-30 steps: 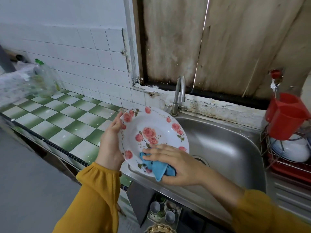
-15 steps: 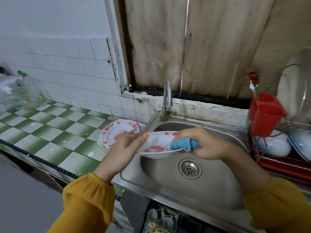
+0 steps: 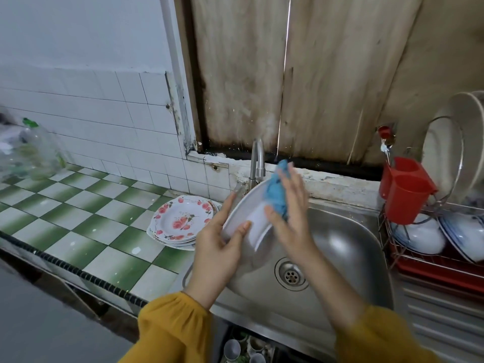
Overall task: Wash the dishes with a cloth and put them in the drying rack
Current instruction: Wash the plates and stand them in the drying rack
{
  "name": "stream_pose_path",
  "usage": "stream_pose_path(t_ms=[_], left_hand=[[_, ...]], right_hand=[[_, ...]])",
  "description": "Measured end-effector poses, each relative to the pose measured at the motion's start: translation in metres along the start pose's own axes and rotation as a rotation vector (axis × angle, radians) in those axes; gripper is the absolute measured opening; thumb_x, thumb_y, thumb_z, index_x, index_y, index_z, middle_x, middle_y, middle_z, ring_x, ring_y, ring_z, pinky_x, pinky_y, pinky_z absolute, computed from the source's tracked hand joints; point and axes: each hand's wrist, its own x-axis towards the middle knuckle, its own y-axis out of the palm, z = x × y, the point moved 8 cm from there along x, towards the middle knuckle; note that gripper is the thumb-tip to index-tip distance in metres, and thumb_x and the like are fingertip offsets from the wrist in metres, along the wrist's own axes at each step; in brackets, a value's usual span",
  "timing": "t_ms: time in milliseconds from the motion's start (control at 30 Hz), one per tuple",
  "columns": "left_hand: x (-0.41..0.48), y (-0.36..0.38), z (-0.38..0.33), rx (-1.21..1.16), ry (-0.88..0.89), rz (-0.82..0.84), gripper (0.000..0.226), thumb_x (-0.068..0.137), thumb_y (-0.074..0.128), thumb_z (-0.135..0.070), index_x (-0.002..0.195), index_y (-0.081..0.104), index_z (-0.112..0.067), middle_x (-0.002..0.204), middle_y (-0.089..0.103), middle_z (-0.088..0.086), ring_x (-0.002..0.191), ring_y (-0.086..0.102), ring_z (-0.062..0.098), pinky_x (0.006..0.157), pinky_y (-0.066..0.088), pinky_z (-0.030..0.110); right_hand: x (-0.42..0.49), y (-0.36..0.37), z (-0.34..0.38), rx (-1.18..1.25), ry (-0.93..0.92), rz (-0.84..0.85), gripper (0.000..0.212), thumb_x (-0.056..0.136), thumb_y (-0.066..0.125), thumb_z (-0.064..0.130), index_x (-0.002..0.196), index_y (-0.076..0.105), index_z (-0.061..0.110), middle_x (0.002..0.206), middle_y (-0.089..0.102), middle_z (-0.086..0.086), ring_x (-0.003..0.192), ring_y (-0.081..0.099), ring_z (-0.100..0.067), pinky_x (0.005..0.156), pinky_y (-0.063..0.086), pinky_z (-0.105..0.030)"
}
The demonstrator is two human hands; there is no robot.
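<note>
Over the sink (image 3: 345, 247), in the head view, the plate (image 3: 248, 210) is tilted up on edge with its plain white underside toward the camera. The left hand (image 3: 217, 247) grips it at the near-left rim: the thumb lies across the back face and the fingers (image 3: 226, 207) reach along the rim's far side, pinching the edge between them. The right hand (image 3: 290, 216) is spread nearly flat, its fingers (image 3: 294, 184) straight, pressing the blue cloth (image 3: 275, 195) against the plate's upper right part; the cloth bunches out beyond the fingertips, just in front of the tap (image 3: 258, 163).

The plate looks stiff, light and breakable, and probably slick if wet, so a rim pinch with thumb opposing fingers seems the safest hold. The cloth is soft and shapeless and needs only flat pressure.

Left of the left fingers, a stack of rose-patterned plates (image 3: 180, 221) sits on the tiled worktop (image 3: 78, 221). Well to the right of the right fingers stands the drying rack (image 3: 432, 260), already holding bowls and upright plates, with a red cutlery holder (image 3: 403, 189) hooked on its near side.
</note>
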Motion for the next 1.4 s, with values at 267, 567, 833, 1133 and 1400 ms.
stream_pose_path(t_ms=[267, 567, 833, 1133, 1400], left_hand=[[-0.015, -0.010, 0.006, -0.342, -0.083, -0.197, 0.030, 0.091, 0.045, -0.031, 0.104, 0.069, -0.020, 0.101, 0.070, -0.029, 0.102, 0.058, -0.014, 0.086, 0.043, 0.007], [-0.008, -0.005, 0.016, -0.479, -0.133, -0.253, 0.026, 0.099, 0.044, -0.011, 0.097, 0.068, -0.018, 0.090, 0.073, -0.020, 0.092, 0.066, -0.005, 0.078, 0.050, 0.011], [-0.010, -0.001, 0.014, -0.407, -0.074, -0.287, 0.035, 0.094, 0.046, -0.030, 0.123, 0.064, -0.022, 0.124, 0.059, -0.030, 0.120, 0.051, -0.010, 0.097, 0.040, 0.007], [-0.008, -0.013, 0.031, -0.700, -0.204, -0.404, 0.029, 0.102, 0.041, -0.013, 0.123, 0.060, -0.016, 0.109, 0.072, -0.012, 0.104, 0.067, 0.007, 0.079, 0.054, 0.017], [-0.002, -0.025, 0.025, -0.697, -0.139, -0.501, 0.026, 0.097, 0.047, -0.024, 0.117, 0.064, -0.026, 0.127, 0.065, -0.002, 0.125, 0.056, 0.020, 0.106, 0.046, 0.035]], right_hand=[[0.014, -0.014, -0.019, -0.051, 0.149, -0.229, 0.044, 0.092, 0.047, 0.044, 0.133, 0.054, 0.029, 0.155, 0.029, 0.000, 0.144, 0.026, -0.017, 0.119, 0.024, -0.043], [-0.018, 0.029, 0.044, -0.408, -0.441, 0.068, 0.042, 0.086, 0.059, 0.039, 0.127, 0.061, 0.030, 0.142, 0.051, -0.004, 0.137, 0.039, -0.033, 0.112, 0.030, -0.055], [-0.006, 0.013, 0.030, -0.309, -0.222, -0.096, 0.037, 0.090, 0.051, 0.036, 0.123, 0.063, 0.024, 0.142, 0.048, 0.000, 0.137, 0.037, -0.033, 0.111, 0.031, -0.054], [-0.027, 0.009, -0.008, -0.350, -0.102, -0.052, 0.052, 0.099, 0.022, 0.060, 0.149, 0.018, 0.048, 0.162, 0.005, 0.019, 0.151, -0.002, -0.018, 0.120, 0.010, -0.050], [-0.041, 0.039, 0.035, -0.410, -0.377, 0.146, 0.058, 0.102, 0.026, 0.050, 0.155, 0.015, 0.030, 0.163, 0.012, 0.004, 0.151, 0.003, -0.028, 0.122, 0.001, -0.046]])
